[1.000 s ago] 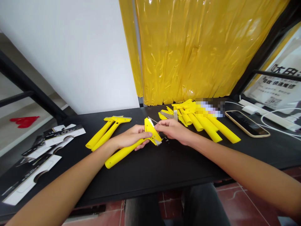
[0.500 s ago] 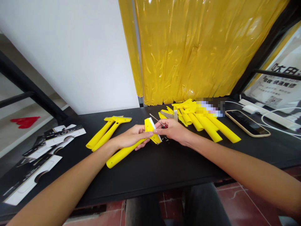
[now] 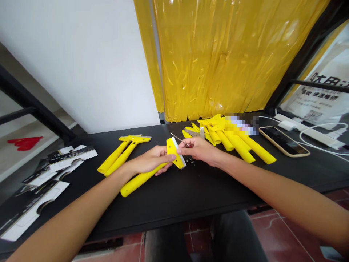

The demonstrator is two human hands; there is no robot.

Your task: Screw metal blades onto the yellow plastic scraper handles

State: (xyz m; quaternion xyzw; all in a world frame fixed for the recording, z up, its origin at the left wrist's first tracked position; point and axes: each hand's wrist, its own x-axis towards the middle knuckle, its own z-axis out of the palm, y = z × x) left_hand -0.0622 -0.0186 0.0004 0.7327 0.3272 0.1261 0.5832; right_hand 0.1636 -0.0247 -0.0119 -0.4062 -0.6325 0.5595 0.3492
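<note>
My left hand (image 3: 155,159) is closed around the neck of a yellow scraper (image 3: 141,181), thumb on its head, the handle pointing toward me to the lower left. A silvery blade (image 3: 181,159) shows along the right edge of that head. In my right hand (image 3: 199,148) is a thin screwdriver (image 3: 177,137) with a metal shaft pointing up and left; part of its reddish handle shows between the fingers. My right fingertips touch the scraper head by the blade. Several small screws (image 3: 190,161) lie on the black table just below my right hand.
Two yellow scrapers (image 3: 122,156) lie to the left. At the back right is a pile of yellow handles (image 3: 231,140), yellow head pieces and metal blades (image 3: 201,133). A phone (image 3: 283,142) and white cables lie further right, black-and-white cards (image 3: 35,211) at far left.
The yellow cover on the scraper head now sits flush over it, where before it looked offset. Both hands stay nearly in place; the view has shifted slightly.
</note>
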